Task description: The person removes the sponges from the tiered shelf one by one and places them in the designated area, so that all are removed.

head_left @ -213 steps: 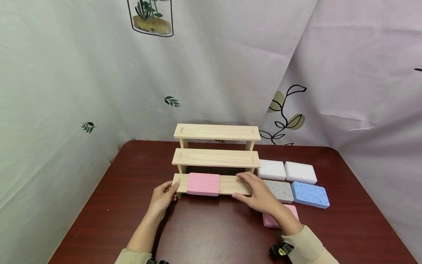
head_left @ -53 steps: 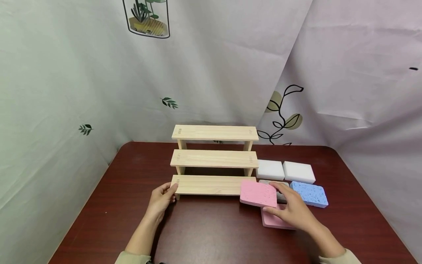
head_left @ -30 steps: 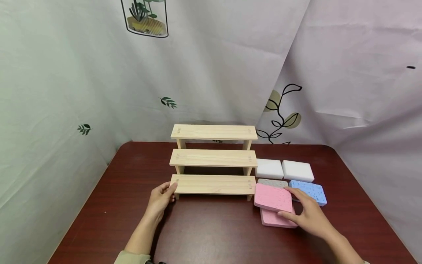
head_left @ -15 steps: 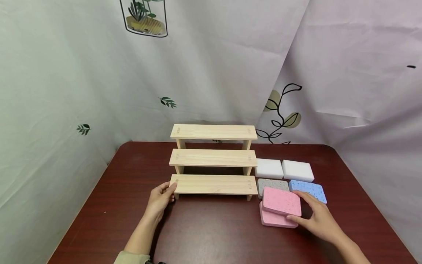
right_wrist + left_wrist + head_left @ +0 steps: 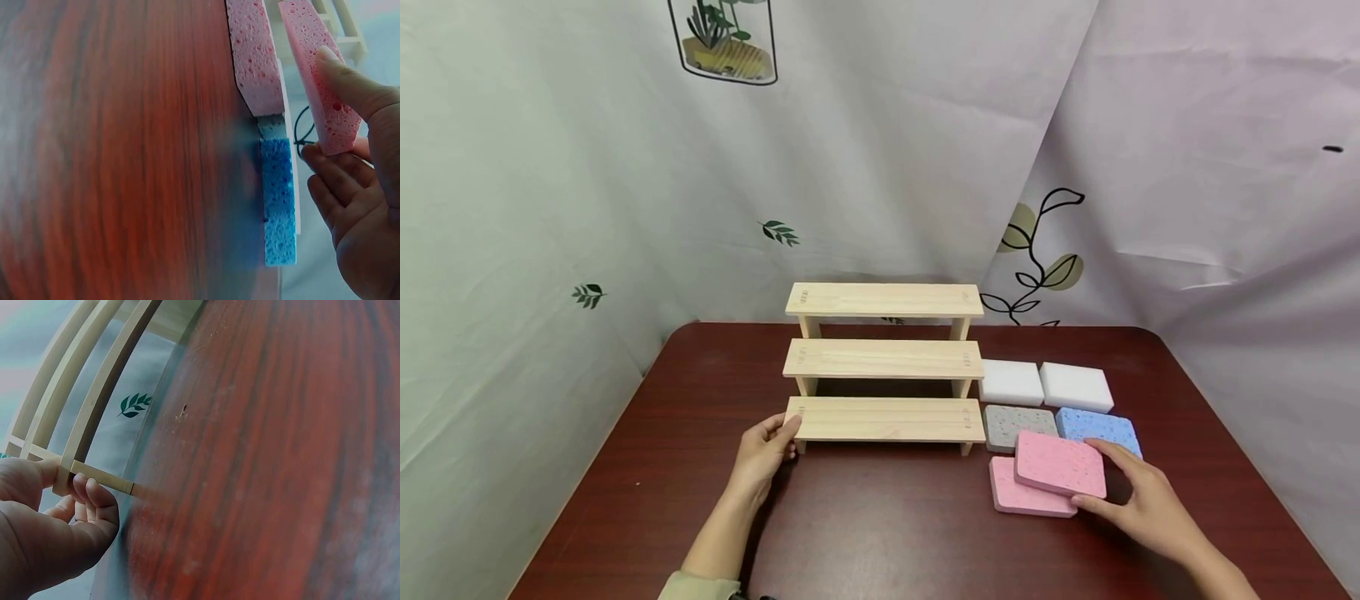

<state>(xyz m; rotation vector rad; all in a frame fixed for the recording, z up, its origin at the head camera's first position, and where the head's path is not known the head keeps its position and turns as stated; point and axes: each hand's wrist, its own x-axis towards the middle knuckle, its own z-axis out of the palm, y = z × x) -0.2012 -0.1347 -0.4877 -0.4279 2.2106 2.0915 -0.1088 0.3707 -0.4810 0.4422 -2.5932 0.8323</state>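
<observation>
In the head view a three-tier wooden stand (image 5: 883, 419) has bare shelves. My left hand (image 5: 760, 458) pinches the left end of its lowest shelf; the left wrist view shows thumb and fingers around that shelf end (image 5: 65, 469). My right hand (image 5: 1150, 504) grips the right end of a pink sponge (image 5: 1060, 463) between thumb and fingers. In the right wrist view this held pink sponge (image 5: 320, 81) is raised above the table. Below it, partly covered in the head view, a second pink sponge (image 5: 1026, 493) lies on the table.
Right of the stand lie a grey sponge (image 5: 1018, 428), a blue sponge (image 5: 1093, 425) and two white sponges, one nearer the stand (image 5: 1011, 382) and one farther right (image 5: 1077, 387). All rest on the dark red table (image 5: 880, 533), with a printed cloth (image 5: 880, 150) behind.
Earlier the pink sponge was on the lowest shelf. My right hand has lifted it off and carried it right, over the other pink sponge. My left hand has kept its hold on the stand.
</observation>
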